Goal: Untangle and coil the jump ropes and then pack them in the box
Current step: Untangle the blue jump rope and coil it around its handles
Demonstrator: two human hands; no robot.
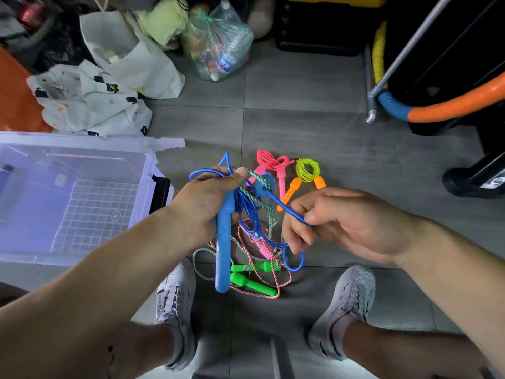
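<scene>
A clear plastic storage box (90, 140) is sitting open on the grey tiled floor (300, 91) at the left. Just right of it, the left hand (207, 203) is gripping a long blue plastic handle (223, 258) with its fingers curled tight. The handle is pointing down, and the same grip is holding loops of thin blue jump-rope cord (284, 207) and a strand of green-and-white braided rope (258, 179). Below that hand, braided ropes are lying tangled on the floor around two bright green handles (247, 283). Beyond the hands, a coiled pink rope with pink handles (273, 161) and a coiled yellow rope with orange handles (307, 169) are lying side by side. The right hand (341, 222) is pinching the blue cord between thumb and fingertips, and the cord is running across from the left hand.
</scene>
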